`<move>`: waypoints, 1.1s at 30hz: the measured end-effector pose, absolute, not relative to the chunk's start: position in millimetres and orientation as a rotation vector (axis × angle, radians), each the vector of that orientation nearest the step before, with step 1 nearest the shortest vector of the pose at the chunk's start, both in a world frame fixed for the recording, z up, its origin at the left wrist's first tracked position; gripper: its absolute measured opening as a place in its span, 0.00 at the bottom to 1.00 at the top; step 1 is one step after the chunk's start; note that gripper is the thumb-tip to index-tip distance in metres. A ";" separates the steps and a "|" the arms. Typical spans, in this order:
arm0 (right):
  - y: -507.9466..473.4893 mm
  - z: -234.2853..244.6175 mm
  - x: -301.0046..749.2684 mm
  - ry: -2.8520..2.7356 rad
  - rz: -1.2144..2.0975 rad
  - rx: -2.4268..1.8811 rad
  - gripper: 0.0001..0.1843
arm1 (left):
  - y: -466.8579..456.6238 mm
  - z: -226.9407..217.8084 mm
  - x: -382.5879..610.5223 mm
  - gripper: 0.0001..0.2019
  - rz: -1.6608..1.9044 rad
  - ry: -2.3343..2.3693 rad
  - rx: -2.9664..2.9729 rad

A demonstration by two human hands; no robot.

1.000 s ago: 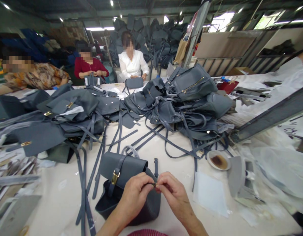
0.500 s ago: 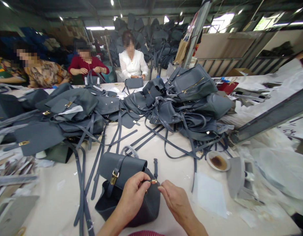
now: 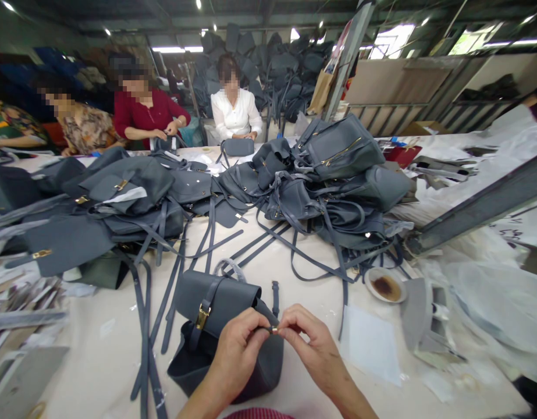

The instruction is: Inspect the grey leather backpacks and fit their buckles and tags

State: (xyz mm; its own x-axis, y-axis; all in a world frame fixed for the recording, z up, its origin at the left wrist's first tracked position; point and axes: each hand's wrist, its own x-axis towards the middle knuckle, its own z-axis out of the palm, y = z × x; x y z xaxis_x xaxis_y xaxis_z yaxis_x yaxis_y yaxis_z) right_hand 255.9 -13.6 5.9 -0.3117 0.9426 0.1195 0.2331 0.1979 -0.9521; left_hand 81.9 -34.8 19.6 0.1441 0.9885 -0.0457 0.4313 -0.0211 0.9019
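Note:
In front of me on the table stands a dark grey-blue handbag (image 3: 218, 288) with a front flap and a gold clasp (image 3: 202, 316). At its right side a small gold buckle (image 3: 274, 330) sits between my fingertips. My left hand (image 3: 244, 343) pinches a short dark strap just left of that buckle. From the right, my right hand (image 3: 309, 337) closes thumb and forefinger on the buckle. My fingers cover most of the strap. Behind them a loose strap end (image 3: 275, 298) sticks up from the bag.
Piles of similar bags (image 3: 124, 186) and more bags (image 3: 338, 151) lie across the table, straps trailing towards me. To the right are a bowl of brown liquid (image 3: 386, 286), a white sheet (image 3: 370, 343) and a grey holder (image 3: 425, 320). Several people sit opposite, handling bags.
My right hand has moved up and left, and its fingers now meet the buckle. My left hand stays at the strap. Across the table, the person in red has shifted posture.

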 end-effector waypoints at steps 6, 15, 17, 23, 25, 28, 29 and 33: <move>-22.4 -17.6 248.9 -1.981 0.759 -1.146 0.10 | -35.3 19.3 85.0 0.08 0.832 1.468 1.548; -61.2 -105.6 262.4 -2.507 0.386 -1.431 0.10 | -33.5 22.1 81.5 0.09 0.847 1.462 1.471; -48.5 -90.4 272.7 -2.360 0.341 -1.459 0.14 | -40.5 25.1 80.1 0.10 0.886 1.413 1.547; -26.7 -35.2 265.2 -1.906 0.945 -1.481 0.10 | -58.2 14.0 42.2 0.15 1.222 1.837 1.644; -31.7 -33.8 254.0 -1.744 1.136 -1.372 0.12 | -56.6 7.9 22.9 0.12 1.219 2.063 1.538; -40.6 -48.0 239.6 -1.663 1.260 -1.338 0.16 | -49.5 2.7 4.5 0.11 1.021 2.173 1.401; -42.4 -54.1 236.5 -1.715 1.275 -1.326 0.18 | -46.9 2.4 2.1 0.11 0.947 2.182 1.376; -42.4 -64.0 232.4 -2.027 1.041 -1.236 0.29 | -39.3 7.1 2.4 0.05 0.756 2.209 1.401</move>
